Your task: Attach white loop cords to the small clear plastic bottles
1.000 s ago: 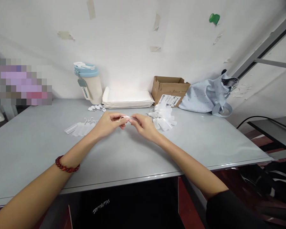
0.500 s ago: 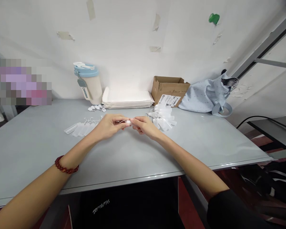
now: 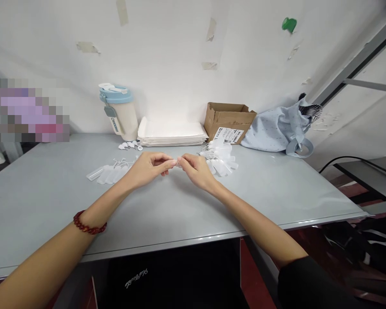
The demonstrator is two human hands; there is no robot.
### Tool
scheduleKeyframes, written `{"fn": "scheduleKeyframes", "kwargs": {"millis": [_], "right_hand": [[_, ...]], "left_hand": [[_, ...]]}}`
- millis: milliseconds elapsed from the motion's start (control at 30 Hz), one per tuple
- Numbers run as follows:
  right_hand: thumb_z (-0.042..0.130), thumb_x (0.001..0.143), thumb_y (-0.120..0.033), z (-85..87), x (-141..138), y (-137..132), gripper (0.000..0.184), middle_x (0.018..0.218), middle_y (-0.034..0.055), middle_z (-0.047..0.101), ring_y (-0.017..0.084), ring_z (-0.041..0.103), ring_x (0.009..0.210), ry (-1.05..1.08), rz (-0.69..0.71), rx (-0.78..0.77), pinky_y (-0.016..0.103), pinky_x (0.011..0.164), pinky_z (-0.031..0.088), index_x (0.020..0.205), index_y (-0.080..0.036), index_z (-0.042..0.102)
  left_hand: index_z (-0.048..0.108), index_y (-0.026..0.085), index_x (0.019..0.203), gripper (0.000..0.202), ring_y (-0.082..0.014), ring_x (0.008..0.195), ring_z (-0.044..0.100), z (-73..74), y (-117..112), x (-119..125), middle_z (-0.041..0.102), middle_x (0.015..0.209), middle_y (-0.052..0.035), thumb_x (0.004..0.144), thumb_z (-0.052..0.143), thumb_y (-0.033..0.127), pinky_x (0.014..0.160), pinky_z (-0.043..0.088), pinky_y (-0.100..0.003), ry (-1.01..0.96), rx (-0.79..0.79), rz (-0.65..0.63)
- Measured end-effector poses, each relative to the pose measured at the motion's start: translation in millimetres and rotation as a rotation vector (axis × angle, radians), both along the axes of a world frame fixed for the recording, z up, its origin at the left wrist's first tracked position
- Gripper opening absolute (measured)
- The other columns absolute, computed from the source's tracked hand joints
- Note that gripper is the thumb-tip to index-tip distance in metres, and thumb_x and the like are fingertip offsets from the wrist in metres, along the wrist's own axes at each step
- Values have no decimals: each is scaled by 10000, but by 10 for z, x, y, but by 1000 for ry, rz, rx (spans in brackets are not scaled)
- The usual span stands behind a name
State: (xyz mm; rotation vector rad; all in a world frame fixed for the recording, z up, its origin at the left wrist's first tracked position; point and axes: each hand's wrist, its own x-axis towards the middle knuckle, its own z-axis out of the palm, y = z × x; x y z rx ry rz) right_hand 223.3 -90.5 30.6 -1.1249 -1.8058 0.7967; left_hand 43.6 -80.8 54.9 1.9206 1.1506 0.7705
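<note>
Fingertip to fingertip above the grey table (image 3: 180, 214), my left hand (image 3: 148, 169) and my right hand (image 3: 197, 172) both pinch a small white piece (image 3: 177, 162). The fingers cover most of it, so its kind does not show. Left of my left hand lies a row of translucent white tags (image 3: 108, 175) with thin white cords, partly behind the wrist. Just beyond my right hand is a heap of similar white tags (image 3: 223, 166), fanned out with their cords.
Several small white pieces (image 3: 130, 146) lie by a cream tumbler (image 3: 125, 120) with a blue lid. Along the wall stand a stack of white sheets or envelopes (image 3: 175, 134), an open cardboard box (image 3: 228, 122) and a light blue cloth bag (image 3: 270, 131).
Both thumbs have closed over the small white piece, which shows less than before. The cord seen at my left fingers is now hidden. The tags have not moved.
</note>
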Motion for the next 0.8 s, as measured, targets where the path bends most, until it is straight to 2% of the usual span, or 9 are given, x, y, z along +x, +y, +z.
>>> {"fn": "scheduleKeyframes", "kwargs": {"millis": [133,267,367,467,567,633,700,800], "right_hand": [[369,914,-358,-19,-11,-7,388,518,-55,300,79,271,508,-114,-57,79,249,537,233,566,-200,302],[357,913,-356,-14,-9,21,402,516,-41,341,84,313,518,-90,-58,16,248,541,247,546,-196,318],[368,906,-350,-3,9,56,419,486,-40,340,78,315,492,-38,-52,-118,240,515,242,520,-193,324],[392,904,-352,20,37,83,413,443,-59,298,62,249,430,57,-26,-327,231,458,196,526,-196,337],[411,908,-354,48,59,90,377,431,-91,221,54,156,400,178,39,-555,226,423,134,566,-200,365],[418,911,-368,57,63,87,374,442,-99,203,53,133,406,220,74,-632,224,422,123,581,-203,358],[426,913,-419,48,57,80,409,461,-88,238,55,175,418,201,65,-563,223,431,161,577,-205,335],[433,905,-500,8,37,68,439,532,-48,369,77,324,496,68,-35,-227,225,497,262,597,-190,388]], "left_hand": [[657,177,714,329,-155,614,600,-20,21,-5,633,635,-17,788,608,494,651,491,-283,-29,-114,-101],[647,174,690,335,-158,606,597,-67,11,19,624,618,-17,797,606,489,651,489,-288,-63,-105,-116],[687,163,764,333,-175,637,609,-98,-27,57,640,634,-30,797,610,484,631,485,-282,-29,-27,-47],[705,157,850,333,-181,666,626,-118,-65,95,677,695,-41,800,615,473,652,489,-282,6,61,-11],[700,158,841,311,-176,681,624,-129,-87,120,702,764,-52,814,602,451,697,498,-288,28,189,-15],[696,162,840,289,-183,735,628,-131,-93,126,713,828,-63,814,601,434,747,501,-296,25,249,-8],[692,164,857,281,-191,779,633,-128,-90,122,715,867,-67,807,611,428,773,500,-302,7,241,18],[681,159,837,301,-183,702,628,-114,-61,98,691,752,-47,786,632,452,717,500,-302,-40,107,72]]}}
